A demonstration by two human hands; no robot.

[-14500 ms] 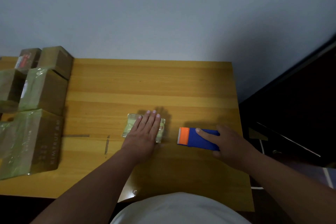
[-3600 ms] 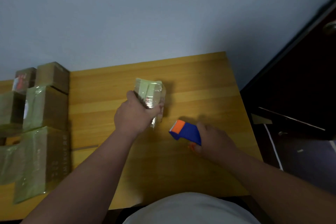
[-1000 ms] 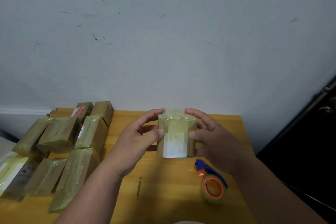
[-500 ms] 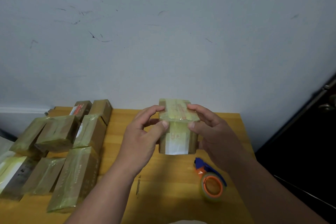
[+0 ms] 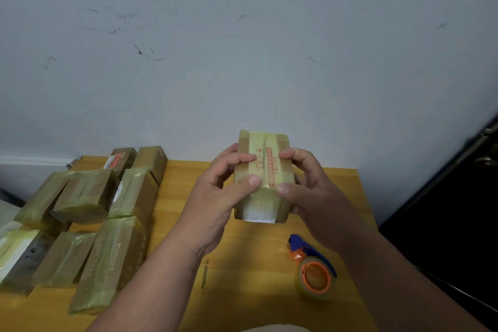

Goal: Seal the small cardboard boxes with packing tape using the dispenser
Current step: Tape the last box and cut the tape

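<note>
Now your left hand (image 5: 213, 205) and right hand (image 5: 315, 197) clasp the box (image 5: 262, 178) aloft, thumbs pressing tape flat; dispenser (image 5: 314, 267) rests below your right fingers.

- A small box (image 5: 262, 178) is held above the table (image 5: 242, 272), between the left hand (image 5: 215, 202) and the right hand (image 5: 312, 197)
- The tape dispenser (image 5: 312, 267) lies on the table, below the right hand
- A cluster of boxes (image 5: 89, 218) covers the table's left side, well apart from the dispenser

Since half a second ago both hands, left hand (image 5: 213, 205) and right hand (image 5: 312, 197), tip the small box (image 5: 262, 178) toward the camera, so its taped top with red print shows.
</note>
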